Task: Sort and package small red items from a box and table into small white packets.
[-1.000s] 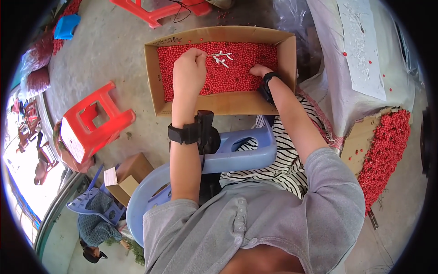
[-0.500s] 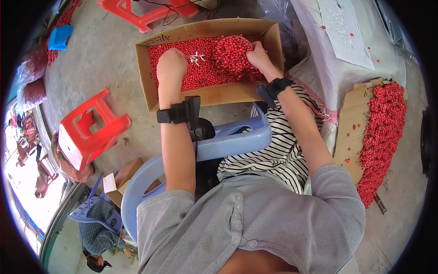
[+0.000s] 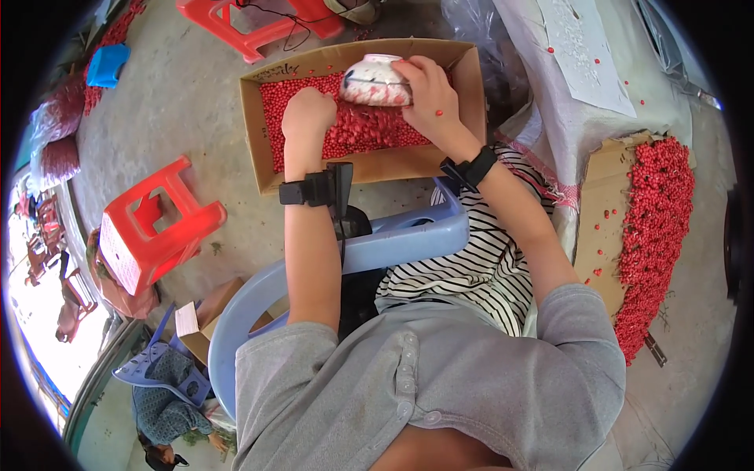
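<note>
My right hand grips a white bowl with a dark stripe and reddish pattern, tipped over so its foot faces up. Small red berries tumble from it, blurred, into a cardboard box spread with the same berries. One loose berry shows against the back of my right hand. Just left of the bowl, my left hand is closed above the berries; whatever its fingers may hold is hidden.
A blue plastic chair curves between my arms and the box. Red stools stand at left and far off. On the right, red berries heap on cardboard beside a white-covered surface. Another person sits at lower left.
The bowl, upright and full of berries before, is now turned over and pouring. My right hand has rolled with it. A white branching piece near my left fingers is no longer visible.
</note>
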Available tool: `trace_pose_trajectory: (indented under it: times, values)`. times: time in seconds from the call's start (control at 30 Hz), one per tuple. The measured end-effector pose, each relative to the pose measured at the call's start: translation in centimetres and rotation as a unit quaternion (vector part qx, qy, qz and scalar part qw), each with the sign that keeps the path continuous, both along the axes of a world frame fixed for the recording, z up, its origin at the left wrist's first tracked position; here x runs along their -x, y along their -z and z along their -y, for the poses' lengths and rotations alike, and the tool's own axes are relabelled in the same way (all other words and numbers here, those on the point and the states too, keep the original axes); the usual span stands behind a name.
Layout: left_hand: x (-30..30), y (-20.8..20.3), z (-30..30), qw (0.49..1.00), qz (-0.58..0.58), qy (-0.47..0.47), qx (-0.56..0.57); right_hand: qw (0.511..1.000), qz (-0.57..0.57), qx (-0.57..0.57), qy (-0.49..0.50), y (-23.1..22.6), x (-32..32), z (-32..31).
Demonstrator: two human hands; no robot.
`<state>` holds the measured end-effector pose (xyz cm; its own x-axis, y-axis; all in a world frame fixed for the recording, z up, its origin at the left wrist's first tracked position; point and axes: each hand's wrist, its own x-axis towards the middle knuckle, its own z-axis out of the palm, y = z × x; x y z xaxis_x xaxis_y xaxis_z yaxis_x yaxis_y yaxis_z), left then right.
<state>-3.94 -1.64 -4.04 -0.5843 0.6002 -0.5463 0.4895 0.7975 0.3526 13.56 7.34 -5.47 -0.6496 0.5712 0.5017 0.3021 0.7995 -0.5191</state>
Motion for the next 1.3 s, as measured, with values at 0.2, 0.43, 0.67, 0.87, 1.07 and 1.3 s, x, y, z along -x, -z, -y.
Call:
trace_pose_trajectory:
  times: [0.2,0.43,0.67,0.87,1.07,1.3]
  values:
    - [0.5,0.5,0.4,0.996,-0.060,0.058,0.004,0.954,0.211,0.121,0.174,8.8,-0.2,-3.4]
    - [-0.5,0.1,0.8,1.000,0.002,0.020,0.014,0.860,0.397,0.275,0.165,16.7,0.0,-2.0]
    - [-0.8,-0.3,0.3,1.000,0.010,0.013,0.011,0.801,0.435,0.411,0.009,19.7,0.1,-1.2]
    - [-0.3,0.0,-0.6,1.000,0.002,0.010,-0.007,0.769,0.189,0.606,-0.077,18.5,-2.2,-3.6]
    - [0.2,0.2,0.3,0.999,-0.014,0.026,-0.023,0.745,0.152,0.649,-0.002,11.6,-3.7,-4.4]
    - [-0.2,-0.5,0.1,0.998,-0.044,0.033,-0.039,0.893,-0.028,0.449,-0.013,2.4,-3.3,-2.0]
